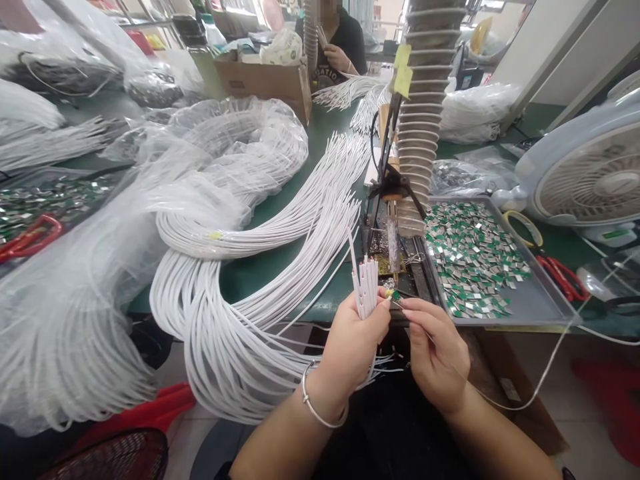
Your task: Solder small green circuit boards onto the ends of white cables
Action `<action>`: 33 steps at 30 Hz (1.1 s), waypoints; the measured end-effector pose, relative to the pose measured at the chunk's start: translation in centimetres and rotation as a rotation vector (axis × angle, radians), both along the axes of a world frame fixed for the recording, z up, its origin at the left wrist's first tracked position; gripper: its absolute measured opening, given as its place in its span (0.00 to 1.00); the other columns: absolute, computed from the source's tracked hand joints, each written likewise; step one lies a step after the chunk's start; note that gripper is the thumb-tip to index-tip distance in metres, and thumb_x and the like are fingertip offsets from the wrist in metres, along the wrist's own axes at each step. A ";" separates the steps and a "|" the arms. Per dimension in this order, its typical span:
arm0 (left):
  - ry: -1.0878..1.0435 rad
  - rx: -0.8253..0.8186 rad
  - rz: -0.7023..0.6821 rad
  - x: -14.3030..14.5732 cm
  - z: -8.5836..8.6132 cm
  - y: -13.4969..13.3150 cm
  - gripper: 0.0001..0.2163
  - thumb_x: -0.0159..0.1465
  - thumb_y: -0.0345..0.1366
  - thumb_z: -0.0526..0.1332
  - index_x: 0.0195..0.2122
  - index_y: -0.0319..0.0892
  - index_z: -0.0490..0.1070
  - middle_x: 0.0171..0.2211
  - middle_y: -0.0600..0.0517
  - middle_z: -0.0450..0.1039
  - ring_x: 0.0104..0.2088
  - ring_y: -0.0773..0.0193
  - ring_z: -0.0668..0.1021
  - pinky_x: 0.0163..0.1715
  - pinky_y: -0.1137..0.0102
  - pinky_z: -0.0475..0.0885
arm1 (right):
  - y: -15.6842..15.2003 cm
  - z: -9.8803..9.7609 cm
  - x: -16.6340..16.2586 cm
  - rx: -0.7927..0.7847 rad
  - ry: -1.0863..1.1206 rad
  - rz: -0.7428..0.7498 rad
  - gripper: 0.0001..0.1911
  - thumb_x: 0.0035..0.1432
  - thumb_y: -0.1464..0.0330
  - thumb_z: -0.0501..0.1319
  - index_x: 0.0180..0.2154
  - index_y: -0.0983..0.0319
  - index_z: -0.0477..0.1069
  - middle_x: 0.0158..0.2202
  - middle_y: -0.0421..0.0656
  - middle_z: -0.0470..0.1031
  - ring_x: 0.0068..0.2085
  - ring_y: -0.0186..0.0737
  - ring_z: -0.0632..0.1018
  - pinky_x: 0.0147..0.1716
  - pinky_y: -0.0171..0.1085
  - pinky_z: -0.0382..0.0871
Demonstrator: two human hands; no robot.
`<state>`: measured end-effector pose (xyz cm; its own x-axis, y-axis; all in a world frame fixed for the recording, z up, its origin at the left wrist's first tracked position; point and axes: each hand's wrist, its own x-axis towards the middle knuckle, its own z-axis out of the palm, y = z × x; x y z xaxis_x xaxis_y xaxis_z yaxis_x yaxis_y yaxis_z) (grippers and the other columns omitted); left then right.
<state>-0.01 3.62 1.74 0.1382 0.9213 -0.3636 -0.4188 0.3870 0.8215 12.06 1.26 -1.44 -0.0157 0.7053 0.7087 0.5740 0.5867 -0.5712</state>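
My left hand (353, 343) is closed round a bundle of white cables (365, 287), their stripped ends pointing up. Its thumb and fingertip also pinch a small green part (393, 294). My right hand (434, 348) is closed in a pinch on a thin wire (525, 400) that trails off to the right; its fingertips meet the left hand at the green part. Both hands hover at the table's front edge, just before the soldering stand (393, 220). A silver bangle (320, 407) circles my left wrist.
A metal tray (530, 303) of several small green boards lies right of the stand. White cable coils (240, 267) in clear bags fill the left. A ribbed hose (425, 100), a fan (585, 173), red scissors (563, 275) and a tape roll (523, 228) stand right. Another person (337, 47) sits opposite.
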 end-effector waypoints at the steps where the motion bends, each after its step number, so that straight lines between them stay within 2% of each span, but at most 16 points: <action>1: -0.004 -0.001 -0.001 0.0 0.0 0.0 0.07 0.54 0.32 0.62 0.32 0.38 0.65 0.18 0.61 0.58 0.15 0.77 0.58 0.16 0.78 0.53 | 0.1 0.0 0.1 0.001 -0.004 -0.015 0.12 0.58 0.77 0.54 0.41 0.60 0.70 0.38 0.47 0.77 0.41 0.40 0.79 0.38 0.41 0.77; 13: 0.002 0.016 -0.010 0.1 0.1 0.3 0.04 0.56 0.31 0.59 0.33 0.38 0.66 0.15 0.62 0.58 0.15 0.77 0.58 0.18 0.78 0.54 | 1.1 0.0 0.0 0.068 -0.013 -0.048 0.13 0.58 0.78 0.54 0.41 0.60 0.70 0.39 0.46 0.75 0.41 0.40 0.78 0.38 0.41 0.76; 22: -0.062 -0.001 0.002 0.1 0.5 0.6 0.08 0.53 0.33 0.63 0.33 0.38 0.67 0.14 0.62 0.57 0.14 0.77 0.57 0.17 0.77 0.52 | 1.3 0.0 -0.1 0.091 -0.017 -0.046 0.13 0.57 0.78 0.55 0.42 0.60 0.70 0.39 0.47 0.75 0.41 0.40 0.78 0.38 0.42 0.76; 33: -0.069 -0.026 0.017 0.1 1.2 0.5 0.09 0.51 0.33 0.64 0.32 0.38 0.67 0.15 0.61 0.59 0.16 0.75 0.60 0.18 0.76 0.54 | 1.3 0.3 -0.1 0.103 -0.033 -0.065 0.13 0.57 0.78 0.55 0.42 0.59 0.70 0.39 0.46 0.75 0.41 0.40 0.77 0.38 0.42 0.76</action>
<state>0.06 4.16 2.90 0.1484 0.9140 -0.3776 -0.4805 0.4004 0.7802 11.98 2.53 -1.09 0.0032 0.6295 0.7770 0.6305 0.6018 -0.4901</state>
